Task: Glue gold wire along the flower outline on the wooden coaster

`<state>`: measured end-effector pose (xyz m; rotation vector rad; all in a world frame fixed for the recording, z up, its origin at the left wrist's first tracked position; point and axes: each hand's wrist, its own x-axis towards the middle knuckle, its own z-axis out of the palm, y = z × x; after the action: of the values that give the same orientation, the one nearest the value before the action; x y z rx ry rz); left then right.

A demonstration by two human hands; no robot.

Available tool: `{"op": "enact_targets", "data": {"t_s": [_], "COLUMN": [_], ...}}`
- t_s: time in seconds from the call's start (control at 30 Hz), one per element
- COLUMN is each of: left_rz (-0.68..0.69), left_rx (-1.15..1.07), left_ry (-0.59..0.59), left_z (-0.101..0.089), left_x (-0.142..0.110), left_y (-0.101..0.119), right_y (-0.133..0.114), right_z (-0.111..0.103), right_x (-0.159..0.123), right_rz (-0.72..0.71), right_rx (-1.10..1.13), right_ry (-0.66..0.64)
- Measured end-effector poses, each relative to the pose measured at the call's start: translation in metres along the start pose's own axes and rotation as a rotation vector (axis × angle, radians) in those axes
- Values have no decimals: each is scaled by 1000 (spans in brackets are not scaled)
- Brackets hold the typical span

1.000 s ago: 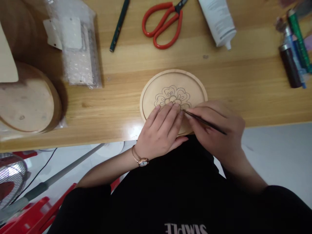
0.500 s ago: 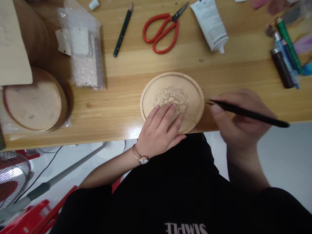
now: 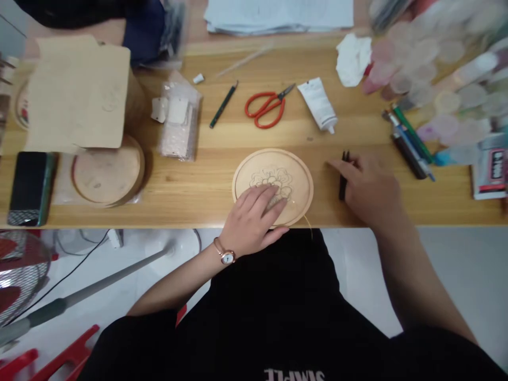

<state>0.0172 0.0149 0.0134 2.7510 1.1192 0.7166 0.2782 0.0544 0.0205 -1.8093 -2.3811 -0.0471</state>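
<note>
A round wooden plate with a flower outline drawn on it lies near the table's front edge. My left hand rests on its near side with the fingers stretched flat over the drawing; a watch sits on that wrist. My right hand is on the table just right of the plate, fingers curled against a thin black tool that lies low on the wood. A fine golden thread trails off the plate's near edge.
Behind the plate lie red scissors, a white tube, a green pencil and a bubble-wrap bag. Pens and blurred colour pots sit at the right. A second wooden disc, cardboard and a phone are at the left.
My right hand has left the plate with the black tool and moved right, then down onto the table. The view has pulled back and shows more of the table. The left hand stays on the plate.
</note>
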Motion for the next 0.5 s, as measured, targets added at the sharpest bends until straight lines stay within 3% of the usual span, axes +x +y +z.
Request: {"op": "enact_targets", "data": {"t_s": [0.17,0.33,0.5], "left_rz": [-20,-19,-100], "left_rx": [2,26,81], "left_ry": [0,7,-3], "left_z": [-2,-1,3], "left_x": [0,0,-3], "left_y": [3,4,20], "right_y": [5,9,14], "right_z": [-11,-11,18], "right_x": [16,84,147], "right_rz": [-12,186,-72], "right_rx": [104,198,442], "right_ry": [49,131,246]}}
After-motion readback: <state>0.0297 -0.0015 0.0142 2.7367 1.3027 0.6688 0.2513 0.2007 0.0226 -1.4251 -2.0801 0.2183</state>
